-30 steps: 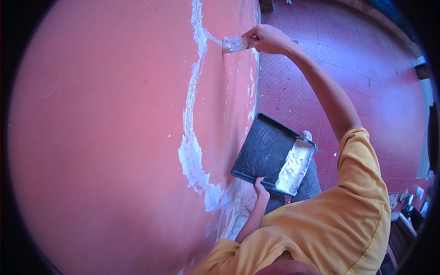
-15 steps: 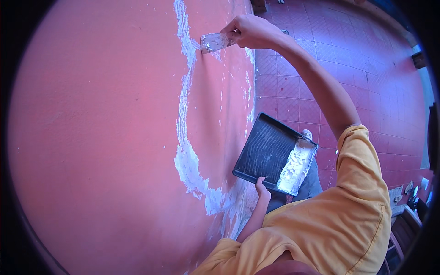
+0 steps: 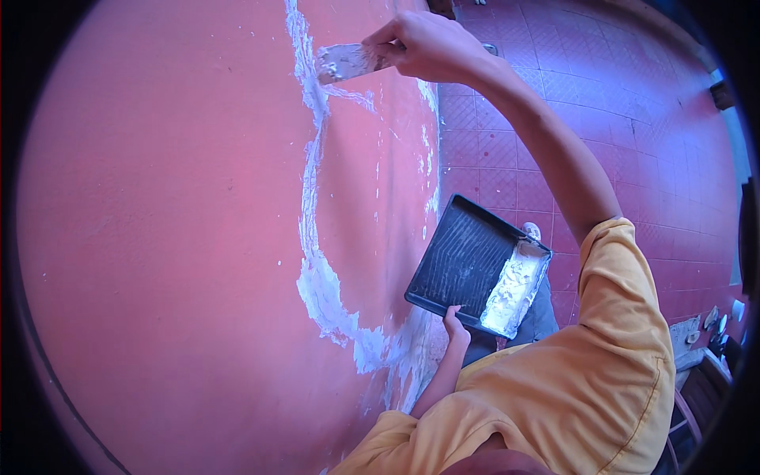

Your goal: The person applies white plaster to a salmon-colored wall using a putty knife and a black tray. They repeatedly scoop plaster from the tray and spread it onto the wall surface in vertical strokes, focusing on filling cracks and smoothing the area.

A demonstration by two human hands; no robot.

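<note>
My right hand [image 3: 431, 46] is stretched far ahead, its fingers closed round a putty knife [image 3: 345, 63]. White filler smears the broad blade, whose edge lies at the long white filler strip [image 3: 313, 170] on the red wall [image 3: 166, 206]. Close to my body, my left hand [image 3: 455, 324] grips the near edge of a black paint tray [image 3: 455, 257], thumb over the rim and the other fingers hidden beneath. A thick heap of white filler [image 3: 513, 291] fills the tray's right end; its ribbed slope carries only thin smears.
Red floor tiles [image 3: 554, 103] stretch away to the right of the wall. A shoe [image 3: 531, 231] shows just beyond the tray. Several small items [image 3: 716, 324] and a dark chair-like piece [image 3: 697, 404] stand at the far right.
My right hand has moved the putty knife left and slightly up along the wall, uncovering a short side smear of filler. The tray stays nearly in place in my left hand.
</note>
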